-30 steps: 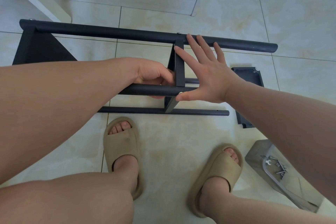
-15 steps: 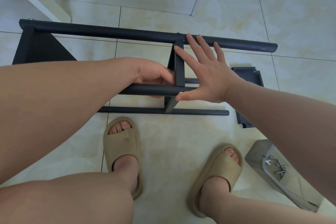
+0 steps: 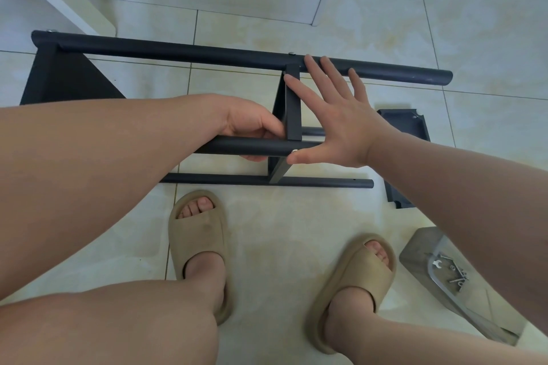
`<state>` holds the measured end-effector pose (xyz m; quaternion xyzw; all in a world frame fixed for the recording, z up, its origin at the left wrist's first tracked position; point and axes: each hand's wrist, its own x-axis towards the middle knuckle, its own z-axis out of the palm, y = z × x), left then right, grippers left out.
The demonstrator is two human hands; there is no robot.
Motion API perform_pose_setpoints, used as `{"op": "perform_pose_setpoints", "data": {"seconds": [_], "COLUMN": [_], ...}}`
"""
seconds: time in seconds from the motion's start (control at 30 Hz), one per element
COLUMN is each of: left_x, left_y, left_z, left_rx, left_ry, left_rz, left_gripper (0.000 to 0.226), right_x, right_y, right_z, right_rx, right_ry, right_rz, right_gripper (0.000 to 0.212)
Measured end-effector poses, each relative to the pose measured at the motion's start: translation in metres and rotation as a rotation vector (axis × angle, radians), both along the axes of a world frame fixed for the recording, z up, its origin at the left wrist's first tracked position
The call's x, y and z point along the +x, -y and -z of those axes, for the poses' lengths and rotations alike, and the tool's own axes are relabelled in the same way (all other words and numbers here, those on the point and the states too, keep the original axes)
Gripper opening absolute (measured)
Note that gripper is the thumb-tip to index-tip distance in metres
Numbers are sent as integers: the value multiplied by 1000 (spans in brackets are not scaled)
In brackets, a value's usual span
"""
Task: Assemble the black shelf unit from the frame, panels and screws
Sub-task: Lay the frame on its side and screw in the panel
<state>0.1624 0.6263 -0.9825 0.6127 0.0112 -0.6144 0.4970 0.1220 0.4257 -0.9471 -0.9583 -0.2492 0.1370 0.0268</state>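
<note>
Unchanged since before: left hand [image 3: 252,130], fingers curled round the frame tube [image 3: 237,146]; right hand [image 3: 338,124], fingers straight and spread, pressing the upright panel [image 3: 293,118].

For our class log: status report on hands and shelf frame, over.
Left hand grips near tube. Right hand spread flat against upright panel. Spare panel on floor, right.

The left grip [image 3: 252,130] curled round the frame tube [image 3: 231,146]. Just right of it stood the upright panel [image 3: 293,109], where the right grip [image 3: 341,124] pressed flat, thumb beside a screw [image 3: 294,151].
</note>
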Motion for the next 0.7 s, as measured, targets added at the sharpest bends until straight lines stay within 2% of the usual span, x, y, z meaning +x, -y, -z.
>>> {"op": "perform_pose_setpoints", "data": {"seconds": [0.17,0.3,0.43,0.7], "left_x": [0,1,-1,0], "left_y": [-2,-1,1,-1], "left_z": [-1,1,-1,-3], "left_rx": [-76,-35,70,-30], "left_ry": [21,-8,44,34], "left_rz": [1,-44,10,7], "left_gripper": [16,30,17,15], "right_x": [0,0,0,0], "right_y": [0,0,0,0], "right_z": [0,0,0,0], "right_rx": [-6,-7,-11,-4], "right_ry": [1,2,4,3], "right_rz": [2,-1,-3,2], "right_gripper": [120,119,119,120]}}
